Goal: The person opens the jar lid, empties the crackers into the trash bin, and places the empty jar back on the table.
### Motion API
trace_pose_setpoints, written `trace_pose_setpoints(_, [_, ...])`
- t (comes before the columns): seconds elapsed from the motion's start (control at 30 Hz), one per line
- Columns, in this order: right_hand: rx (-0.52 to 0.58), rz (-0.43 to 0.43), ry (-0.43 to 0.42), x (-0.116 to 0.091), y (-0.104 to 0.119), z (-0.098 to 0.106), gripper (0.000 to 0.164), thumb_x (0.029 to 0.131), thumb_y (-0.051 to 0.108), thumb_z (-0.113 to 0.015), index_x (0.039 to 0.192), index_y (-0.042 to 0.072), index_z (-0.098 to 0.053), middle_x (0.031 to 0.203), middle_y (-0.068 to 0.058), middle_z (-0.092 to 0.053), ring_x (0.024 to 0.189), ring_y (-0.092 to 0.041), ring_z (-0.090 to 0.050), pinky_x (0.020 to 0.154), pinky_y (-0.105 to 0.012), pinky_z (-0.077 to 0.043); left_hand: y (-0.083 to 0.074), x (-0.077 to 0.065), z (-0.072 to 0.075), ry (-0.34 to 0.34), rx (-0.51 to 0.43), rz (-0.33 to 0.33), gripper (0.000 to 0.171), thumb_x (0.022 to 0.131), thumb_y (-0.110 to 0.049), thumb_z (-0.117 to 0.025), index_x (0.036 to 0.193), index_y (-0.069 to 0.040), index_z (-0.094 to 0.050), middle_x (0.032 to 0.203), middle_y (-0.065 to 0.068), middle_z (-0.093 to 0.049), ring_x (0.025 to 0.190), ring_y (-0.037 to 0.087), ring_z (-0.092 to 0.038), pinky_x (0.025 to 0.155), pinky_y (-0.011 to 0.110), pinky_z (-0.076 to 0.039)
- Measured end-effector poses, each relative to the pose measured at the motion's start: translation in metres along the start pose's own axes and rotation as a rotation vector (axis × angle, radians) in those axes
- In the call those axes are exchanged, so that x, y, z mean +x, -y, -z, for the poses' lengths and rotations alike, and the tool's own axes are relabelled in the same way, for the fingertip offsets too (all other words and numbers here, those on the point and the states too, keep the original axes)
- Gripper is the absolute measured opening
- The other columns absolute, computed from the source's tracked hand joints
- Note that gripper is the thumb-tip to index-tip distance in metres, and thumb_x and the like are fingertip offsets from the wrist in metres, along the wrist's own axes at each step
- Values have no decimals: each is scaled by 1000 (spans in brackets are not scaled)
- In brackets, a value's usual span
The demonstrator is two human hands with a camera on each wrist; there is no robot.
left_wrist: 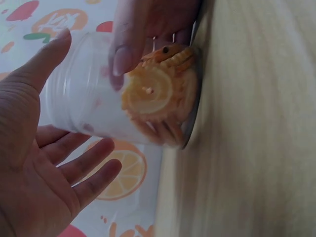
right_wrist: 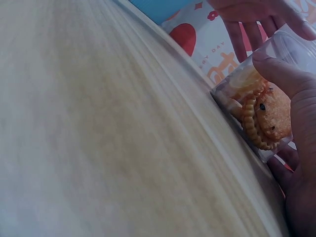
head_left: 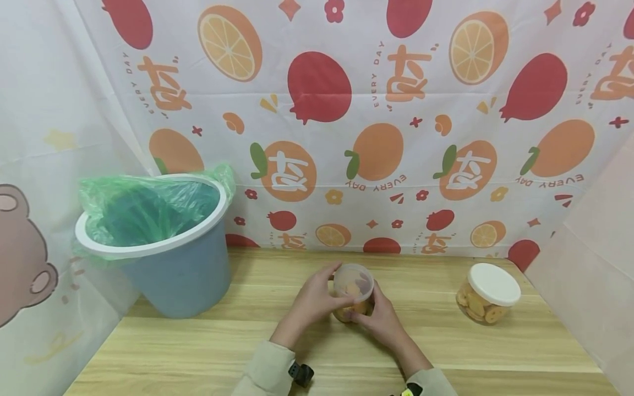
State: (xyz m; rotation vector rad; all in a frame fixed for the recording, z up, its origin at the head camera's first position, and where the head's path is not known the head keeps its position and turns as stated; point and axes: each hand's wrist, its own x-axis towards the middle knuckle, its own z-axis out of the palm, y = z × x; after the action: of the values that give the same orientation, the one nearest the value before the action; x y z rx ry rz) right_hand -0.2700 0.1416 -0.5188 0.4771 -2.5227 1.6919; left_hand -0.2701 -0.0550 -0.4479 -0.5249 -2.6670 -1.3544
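Observation:
A clear plastic jar (head_left: 354, 280) stands upright on the wooden table, with cookies (right_wrist: 266, 116) in its lower part and its upper part see-through. My right hand (head_left: 383, 323) grips the jar low down, the thumb across the near side and the fingers round the far right. On the other side, my left hand (head_left: 313, 300) is around the jar's upper part, its thumb near the rim. Seen from the left wrist, the left fingers (left_wrist: 91, 163) are spread and nearly straight beside the jar wall.
A second jar of cookies with a white lid (head_left: 494, 284) stands to the right on the table (head_left: 446, 352). At the left is a blue bin (head_left: 183, 280) with a white rim and green liner bag (head_left: 148, 206). A fruit-print sheet (head_left: 426, 110) hangs behind.

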Motion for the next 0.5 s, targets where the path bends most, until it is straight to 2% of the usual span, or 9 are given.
trace_pose_setpoints(0.3, [5, 33, 15, 1, -2, 0, 96, 79, 31, -88, 157, 21, -33, 152, -4, -52, 143, -25, -47, 119, -49, -36, -4, 0, -8, -38, -2, 3, 93, 76, -40, -88, 150, -2, -46, 150, 19, -53, 134, 36, -55, 108, 55, -48])
trace_pose_setpoints(0.5, [13, 37, 26, 1, -2, 1, 97, 80, 29, -87, 158, 19, -31, 152, -4, -52, 144, -26, -47, 120, -49, -35, -6, 0, -11, -78, 12, 16, 94, 73, -44, -90, 147, -3, -50, 147, 18, -56, 135, 37, -54, 108, 56, -47])
